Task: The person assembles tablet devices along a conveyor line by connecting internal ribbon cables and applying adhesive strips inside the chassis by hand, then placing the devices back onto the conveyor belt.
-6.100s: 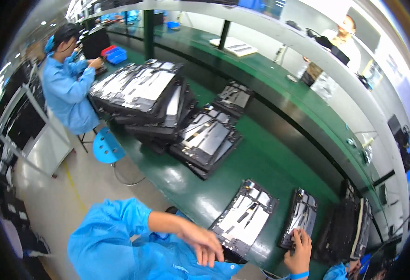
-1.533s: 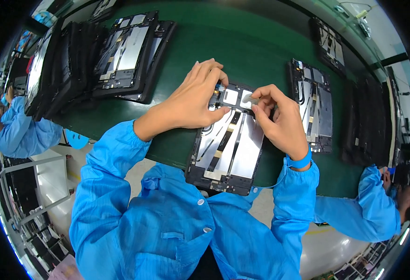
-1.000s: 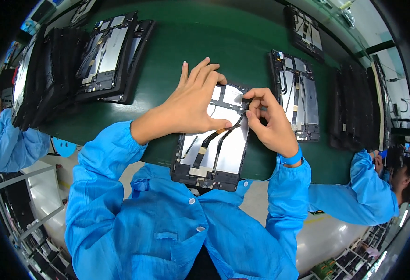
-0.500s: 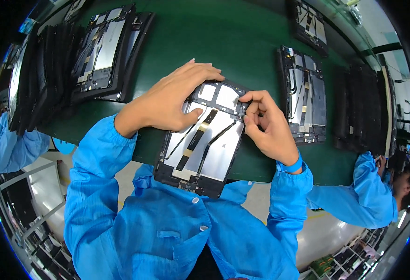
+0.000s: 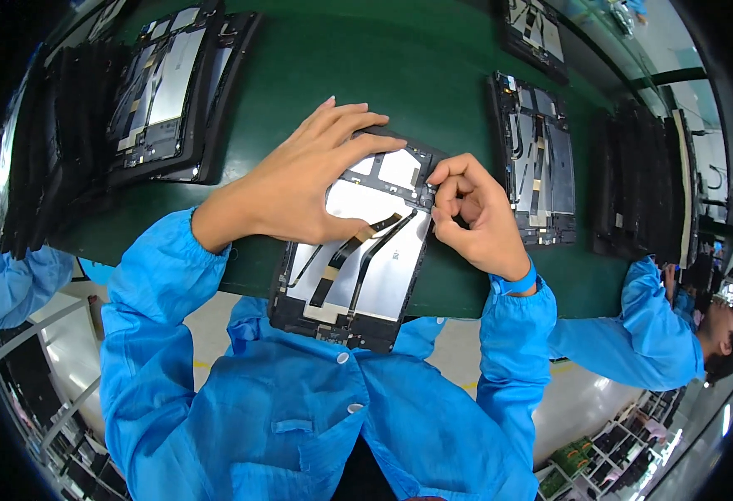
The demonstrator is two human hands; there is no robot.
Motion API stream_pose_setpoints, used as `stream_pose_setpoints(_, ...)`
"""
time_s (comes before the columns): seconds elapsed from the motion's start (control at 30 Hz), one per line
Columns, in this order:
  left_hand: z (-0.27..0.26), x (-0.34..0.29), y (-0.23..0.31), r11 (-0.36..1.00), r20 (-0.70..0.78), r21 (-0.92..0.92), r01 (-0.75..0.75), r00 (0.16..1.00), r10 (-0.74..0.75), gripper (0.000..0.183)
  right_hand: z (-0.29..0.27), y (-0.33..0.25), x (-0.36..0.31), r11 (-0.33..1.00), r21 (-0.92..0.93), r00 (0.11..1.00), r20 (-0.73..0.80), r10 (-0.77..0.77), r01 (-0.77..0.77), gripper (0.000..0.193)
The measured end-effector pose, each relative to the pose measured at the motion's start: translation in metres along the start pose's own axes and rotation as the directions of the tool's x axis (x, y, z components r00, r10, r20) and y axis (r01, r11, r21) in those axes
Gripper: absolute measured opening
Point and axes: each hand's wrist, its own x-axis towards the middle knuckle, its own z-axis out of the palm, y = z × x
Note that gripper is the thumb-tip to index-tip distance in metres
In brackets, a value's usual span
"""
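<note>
An opened tablet (image 5: pixel 358 263) with a silvery back plate, dark frame and flat cables lies at the table's front edge, its lower end toward my chest. My left hand (image 5: pixel 304 179) is open over its upper left, fingers spread across the top edge and index finger lying over the white plates. The left thumb touches a black-and-gold ribbon cable (image 5: pixel 337 260), whose upper end is bent up off the plate. At the upper right edge, my right hand (image 5: pixel 479 213) is closed, thumb and index finger close together over the frame; whatever is between them is hidden.
On the green table (image 5: pixel 383 63), more opened tablets (image 5: pixel 162 92) lie piled at left beside a row of dark upright panels (image 5: pixel 57 150). Another opened tablet (image 5: pixel 542 159) lies at right, with dark panels (image 5: pixel 642 184) past it. A person in blue (image 5: pixel 634 334) sits at right.
The ribbon cable's upper end has come away from the tablet's upper part and now bends rightward. My left index finger has moved further over the white plates. The right hand stays at the edge.
</note>
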Motion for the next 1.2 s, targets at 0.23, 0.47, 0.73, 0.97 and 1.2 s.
stream_pose_setpoints(0.23,-0.002,-0.002,0.012,0.980,-0.069,0.082,-0.179,0.980,0.185,0.065,-0.003,0.000,0.000,0.999,0.040,0.999,0.017,0.030,-0.031,0.047)
stream_pose_setpoints(0.47,0.011,-0.004,0.010,0.973,-0.025,0.013,-0.229,0.973,0.229,0.052,-0.003,0.003,0.000,0.995,0.083,0.999,0.024,0.044,-0.046,0.050)
stream_pose_setpoints(0.73,0.012,-0.003,0.016,0.975,-0.024,0.041,-0.219,0.975,0.220,0.056,-0.004,0.004,0.000,0.997,0.063,0.999,0.029,0.044,-0.046,0.051)
stream_pose_setpoints(0.97,0.015,-0.004,0.026,0.980,-0.043,0.037,-0.194,0.980,0.196,0.058,-0.004,0.008,0.002,0.995,0.097,0.999,0.035,0.022,-0.025,0.051)
stream_pose_setpoints(1.2,0.018,-0.001,0.034,0.920,-0.044,0.196,-0.339,0.934,0.353,0.056,0.012,0.012,0.011,0.995,-0.059,0.974,-0.206,-0.095,0.084,0.034)
